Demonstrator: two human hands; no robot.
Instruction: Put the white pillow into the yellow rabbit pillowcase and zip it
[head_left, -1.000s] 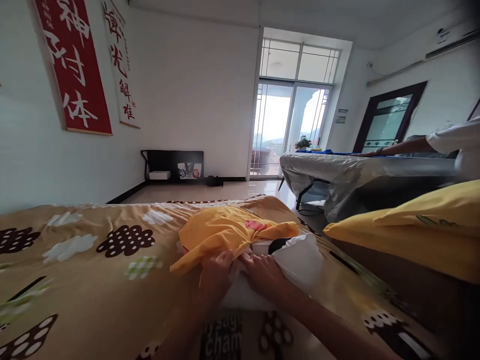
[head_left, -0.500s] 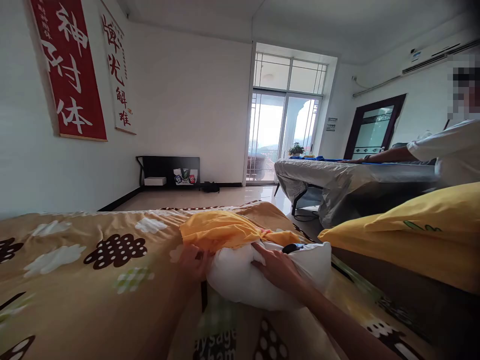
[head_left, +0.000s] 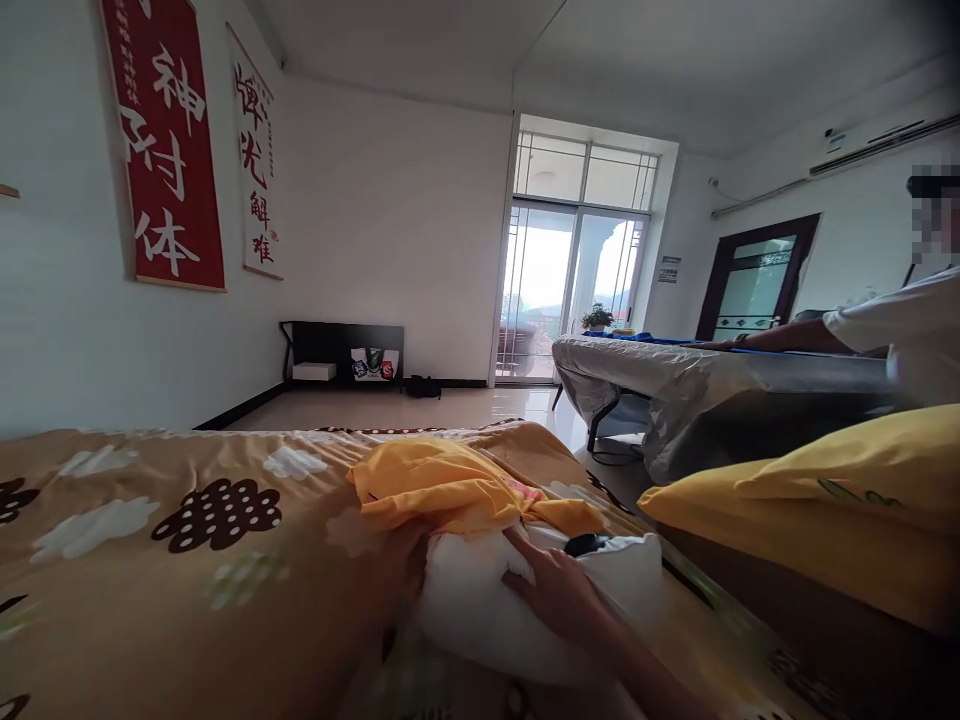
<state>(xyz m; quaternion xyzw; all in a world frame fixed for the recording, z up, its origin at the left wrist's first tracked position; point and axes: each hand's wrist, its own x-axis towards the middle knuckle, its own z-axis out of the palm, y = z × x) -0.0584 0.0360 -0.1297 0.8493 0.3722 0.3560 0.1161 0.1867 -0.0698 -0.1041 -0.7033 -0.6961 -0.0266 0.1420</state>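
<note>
While the view looks low across a bed (head_left: 150,560), both bare hands work at a white pillow (head_left: 480,610) lying on the tan bedspread near the middle of the frame. This pillow is partly tucked into a yellow pillowcase (head_left: 442,490), which is bunched over its far end. Resting flat on top of the pillow, the right hand (head_left: 559,590) has its fingers spread and pressing into the soft filling; its grip is open, closed round nothing. At the pillow's left edge, the left hand (head_left: 401,565) is blurred and partly hidden where the pillowcase opening meets the filling, so its grip cannot be told. A small dark patch shows on the pillow just beyond the right hand.

On the bedspread are printed brown dotted clouds and white clouds. At the right edge of the bed lies a second pillow (head_left: 825,510) in a yellow cover, well apart from the hands.

Beyond the bed, another person's arm (head_left: 780,338) in a white sleeve reaches over a desk (head_left: 675,370) draped in grey plastic sheeting. On the left wall hang a red banner (head_left: 165,150) with white characters and a white scroll (head_left: 255,170) with red ones. Glass balcony doors (head_left: 570,280) stand bright at the far end of the room, with a small potted plant (head_left: 598,318) beside them.
</note>
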